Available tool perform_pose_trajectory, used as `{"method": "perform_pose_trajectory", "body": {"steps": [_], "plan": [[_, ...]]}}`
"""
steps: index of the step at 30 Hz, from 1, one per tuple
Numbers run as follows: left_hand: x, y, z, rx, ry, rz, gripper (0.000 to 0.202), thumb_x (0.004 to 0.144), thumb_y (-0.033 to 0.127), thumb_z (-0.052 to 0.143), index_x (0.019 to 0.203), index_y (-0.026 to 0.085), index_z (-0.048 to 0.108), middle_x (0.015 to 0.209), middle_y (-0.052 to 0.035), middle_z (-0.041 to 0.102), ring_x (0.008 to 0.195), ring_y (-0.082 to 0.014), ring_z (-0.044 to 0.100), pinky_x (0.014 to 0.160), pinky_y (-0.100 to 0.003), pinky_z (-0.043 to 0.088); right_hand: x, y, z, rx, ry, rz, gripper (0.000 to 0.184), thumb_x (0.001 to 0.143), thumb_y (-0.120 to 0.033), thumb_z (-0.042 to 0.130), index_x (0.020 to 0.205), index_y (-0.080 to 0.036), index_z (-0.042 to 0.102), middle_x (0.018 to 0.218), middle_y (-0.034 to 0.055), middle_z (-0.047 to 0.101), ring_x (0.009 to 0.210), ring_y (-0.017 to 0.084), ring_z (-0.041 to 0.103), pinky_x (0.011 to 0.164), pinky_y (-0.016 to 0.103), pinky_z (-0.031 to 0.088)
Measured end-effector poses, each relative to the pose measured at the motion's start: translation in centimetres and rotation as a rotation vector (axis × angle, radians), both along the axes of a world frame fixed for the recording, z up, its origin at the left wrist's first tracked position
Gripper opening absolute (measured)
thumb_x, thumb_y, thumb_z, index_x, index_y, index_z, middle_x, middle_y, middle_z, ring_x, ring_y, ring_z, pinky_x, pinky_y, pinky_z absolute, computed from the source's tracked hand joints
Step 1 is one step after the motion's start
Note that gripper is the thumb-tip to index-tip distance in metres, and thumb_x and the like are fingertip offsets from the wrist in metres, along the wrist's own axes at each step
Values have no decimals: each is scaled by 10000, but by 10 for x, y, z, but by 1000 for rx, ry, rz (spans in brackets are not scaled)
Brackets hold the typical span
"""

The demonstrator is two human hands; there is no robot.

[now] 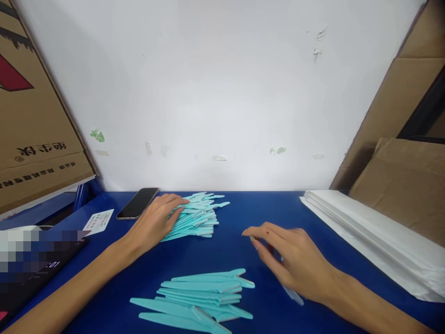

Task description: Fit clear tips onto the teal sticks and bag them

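Note:
My left hand (pixel 156 220) lies flat with fingers stretched out on the left end of a far pile of several teal plastic blades (pixel 194 215) on the blue table (pixel 243 213). My right hand (pixel 288 262) hovers at centre right, fingers loosely curled, with a thin clear plastic piece (pixel 294 295) under the palm; I cannot tell whether it grips that piece. A second, nearer pile of teal blades (pixel 201 297) lies in front of me between both arms.
A dark phone (pixel 138 202) and a small white card (pixel 99 221) lie at the back left. A stack of white sheets (pixel 375 236) runs along the right. Cardboard boxes (pixel 399 171) stand right and left. A white wall closes the back.

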State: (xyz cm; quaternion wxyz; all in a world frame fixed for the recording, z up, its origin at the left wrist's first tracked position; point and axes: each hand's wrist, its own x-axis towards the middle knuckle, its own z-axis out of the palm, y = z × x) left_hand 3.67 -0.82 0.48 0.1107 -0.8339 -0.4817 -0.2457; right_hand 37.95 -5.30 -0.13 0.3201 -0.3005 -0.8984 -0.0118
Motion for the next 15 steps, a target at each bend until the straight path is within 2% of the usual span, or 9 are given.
{"method": "perform_pose_trajectory", "body": {"steps": [2,4,7,8,11,15], "plan": [[6,-7,7,5,-34,-19,306,1031,349,448,1145,192,685,1109,-106,713,1026,-267,647,912,-425,497,1,1,2,12,-6,-22,273,1029,-190,436,1233,-225,614,847,-1,681,531,87,547,518,243,336],[15,-17,15,-72,-88,-77,268,1029,343,465,1094,206,687,1057,-82,707,991,-240,639,860,-369,500,6,4,8,3,-31,-77,278,1035,-217,432,1239,-233,621,873,6,705,533,91,571,521,235,363],[31,-37,26,-374,-121,-209,194,1014,318,511,1006,241,689,977,-28,702,879,-179,637,775,-283,503,24,9,22,-123,-152,-150,224,1021,-288,513,1193,-276,656,961,6,749,659,133,669,597,242,455],[36,-44,28,-476,-119,-234,177,1004,316,532,961,246,690,938,-14,699,837,-166,634,743,-263,503,33,10,27,-193,-219,-103,188,985,-335,595,1148,-303,682,944,-12,758,732,154,699,628,243,481],[45,-59,29,-684,-110,-244,128,972,372,601,1032,297,685,1005,1,690,894,-167,635,719,-237,505,58,14,34,-409,-320,-38,242,883,-422,735,1118,-374,706,891,-54,762,800,173,715,640,232,516],[49,-64,19,-775,-126,-225,165,956,410,629,1081,316,680,1020,-5,681,924,-174,636,717,-232,501,67,18,27,-411,-352,-56,158,857,-342,763,1012,-347,732,872,-44,755,792,191,708,633,253,495]]}}
